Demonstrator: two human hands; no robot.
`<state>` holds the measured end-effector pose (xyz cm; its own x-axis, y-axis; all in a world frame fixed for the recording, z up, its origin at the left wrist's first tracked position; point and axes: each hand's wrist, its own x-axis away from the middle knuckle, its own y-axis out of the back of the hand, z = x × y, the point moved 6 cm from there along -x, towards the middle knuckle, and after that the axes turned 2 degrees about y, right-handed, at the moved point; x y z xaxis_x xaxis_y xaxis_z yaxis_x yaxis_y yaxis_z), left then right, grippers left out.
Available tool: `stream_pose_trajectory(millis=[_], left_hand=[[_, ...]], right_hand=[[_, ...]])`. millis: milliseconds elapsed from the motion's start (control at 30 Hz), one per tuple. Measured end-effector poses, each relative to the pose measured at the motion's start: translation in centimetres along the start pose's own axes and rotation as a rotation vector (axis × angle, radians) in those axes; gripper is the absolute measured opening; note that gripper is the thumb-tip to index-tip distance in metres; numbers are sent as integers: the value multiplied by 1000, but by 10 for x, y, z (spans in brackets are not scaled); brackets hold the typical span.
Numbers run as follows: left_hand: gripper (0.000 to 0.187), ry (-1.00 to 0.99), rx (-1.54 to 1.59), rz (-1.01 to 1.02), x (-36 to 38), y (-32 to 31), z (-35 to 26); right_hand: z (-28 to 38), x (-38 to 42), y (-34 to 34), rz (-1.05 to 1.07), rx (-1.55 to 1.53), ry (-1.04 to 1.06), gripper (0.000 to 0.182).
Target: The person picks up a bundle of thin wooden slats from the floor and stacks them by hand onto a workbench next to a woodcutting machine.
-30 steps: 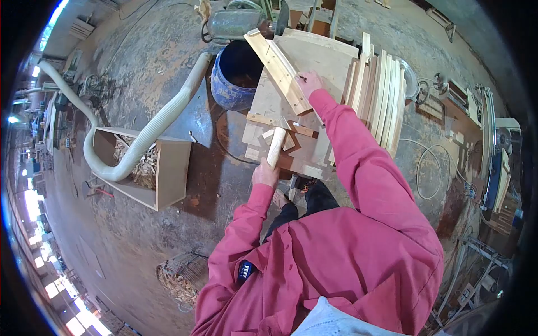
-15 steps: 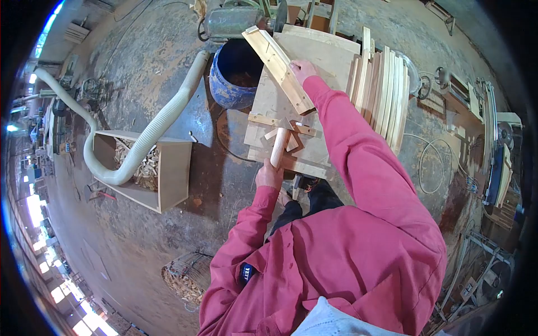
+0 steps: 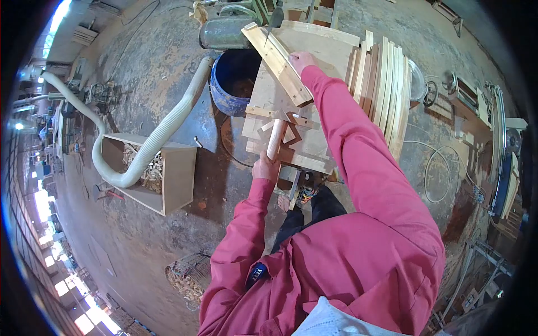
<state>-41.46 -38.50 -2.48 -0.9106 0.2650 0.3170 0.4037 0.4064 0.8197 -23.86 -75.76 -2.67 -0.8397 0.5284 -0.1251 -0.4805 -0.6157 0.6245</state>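
My left hand [image 3: 265,169], fingers wrapped round, grips the near end of a pale round wooden piece [image 3: 276,139]. That piece lies over small crossed wooden strips [image 3: 288,134] on a flat worktable [image 3: 330,84], its far end beside a pointed dark piece. My right hand [image 3: 303,61] is closed at the right edge of a long wooden board [image 3: 279,66] set diagonally across the table; its fingertips overlap the board's edge. Another wooden strip [image 3: 262,112] lies crosswise near the round piece.
Several long wooden strips [image 3: 386,84] are stacked right of the worktable. A blue drum [image 3: 227,101] stands at its left, below a green motor housing [image 3: 227,33]. A ribbed hose [image 3: 174,126] runs into a box [image 3: 179,179] of wood scraps. A wire basket [image 3: 190,274] holds more scraps.
The view has shifted slightly, with more of the feet showing. Both hands keep nearly the same places on the round wooden piece and the board.
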Motion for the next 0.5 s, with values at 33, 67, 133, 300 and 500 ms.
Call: stream_pose_trajectory(millis=[33,67,133,300,500], left_hand=[[37,-3,9,6,-1,-1,1],[37,-3,11,3,0,0,1],[37,2,-11,15,3,0,3],[38,-76,-44,40,21,4,13],[37,-6,-6,36,47,10,37]], right_hand=[[8,2,11,-6,96,-48,32],[4,1,12,-6,96,-45,32],[-13,10,20,-137,87,-155,31],[4,68,24,-204,76,3,27],[24,116,10,-9,54,-56,25]])
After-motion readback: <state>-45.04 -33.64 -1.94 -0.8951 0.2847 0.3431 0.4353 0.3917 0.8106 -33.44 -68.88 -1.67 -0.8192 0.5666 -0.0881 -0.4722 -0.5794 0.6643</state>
